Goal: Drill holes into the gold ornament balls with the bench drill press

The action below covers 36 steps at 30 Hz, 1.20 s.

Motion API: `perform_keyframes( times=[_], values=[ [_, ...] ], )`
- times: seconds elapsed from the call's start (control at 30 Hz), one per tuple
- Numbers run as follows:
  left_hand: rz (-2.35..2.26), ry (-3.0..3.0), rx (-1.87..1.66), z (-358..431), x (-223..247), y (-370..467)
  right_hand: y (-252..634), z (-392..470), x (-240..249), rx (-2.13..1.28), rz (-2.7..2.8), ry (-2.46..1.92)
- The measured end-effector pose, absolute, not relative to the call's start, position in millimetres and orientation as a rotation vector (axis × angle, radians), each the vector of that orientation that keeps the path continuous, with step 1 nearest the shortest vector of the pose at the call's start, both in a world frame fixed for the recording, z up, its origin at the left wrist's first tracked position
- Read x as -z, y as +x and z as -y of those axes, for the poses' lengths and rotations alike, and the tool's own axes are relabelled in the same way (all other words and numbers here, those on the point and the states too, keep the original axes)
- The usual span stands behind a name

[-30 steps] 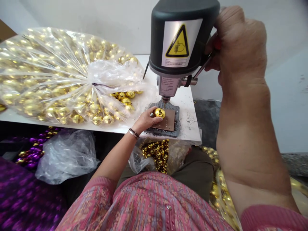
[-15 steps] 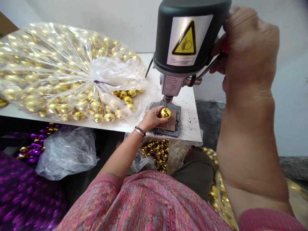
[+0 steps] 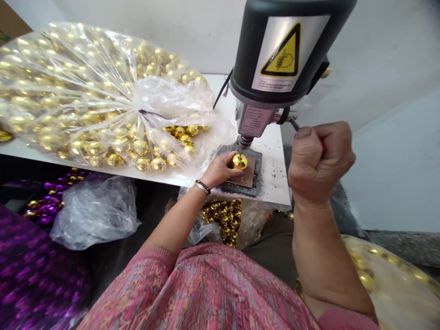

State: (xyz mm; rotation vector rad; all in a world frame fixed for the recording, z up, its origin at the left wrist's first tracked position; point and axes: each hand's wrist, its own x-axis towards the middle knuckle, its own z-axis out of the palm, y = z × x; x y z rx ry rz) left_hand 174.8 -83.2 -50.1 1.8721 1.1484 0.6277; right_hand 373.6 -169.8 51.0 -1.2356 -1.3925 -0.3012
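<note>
A gold faceted ball [image 3: 239, 161] is pinched between the thumb and fingers of my left hand [image 3: 220, 170]. It rests on the brown square pad [image 3: 248, 178] lying on the drill press base. Directly above it is the drill chuck [image 3: 245, 140], its thin bit reaching down to the ball's top; whether it has gone in I cannot tell. Closed in a fist, my right hand [image 3: 319, 160] grips the feed lever [image 3: 294, 123] on the right of the drill press [image 3: 275, 98]. A bit of red shows between its fingers.
A big clear bag of gold balls [image 3: 85, 105] covers the left of the white table [image 3: 275, 158]. Dark shavings lie around the base. Below are a crumpled plastic bag [image 3: 96, 213], gold balls [image 3: 223, 217] under the table edge, and another bag [image 3: 388, 275] at right.
My right hand has pulled the lever down from beside the motor housing, and the chuck is lower. My left hand keeps the ball on the pad. The view has shifted slightly.
</note>
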Motion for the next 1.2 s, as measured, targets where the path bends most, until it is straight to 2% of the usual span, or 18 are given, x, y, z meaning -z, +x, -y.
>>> perform_keyframes(
  times=[0.27,0.77,0.93,1.07,1.2],
  values=[
    [-1.13,1.881,-0.618,86.1,48.7,176.0,364.7,164.4,-30.6,0.465,1.296,-1.118],
    [-1.119,1.883,-0.636,86.7,51.1,176.4,354.2,161.4,-4.0,0.482,1.292,-1.012],
    [-1.127,1.809,-0.644,85.8,55.5,178.0,365.6,153.4,-48.1,0.443,1.21,-1.1],
    [-1.098,1.799,-0.656,92.3,56.6,167.8,385.0,141.4,-90.0,0.169,1.28,-1.253],
    [-0.978,1.941,-0.585,102.1,52.4,143.7,387.2,136.5,-97.4,0.131,1.25,-1.258]
  ],
)
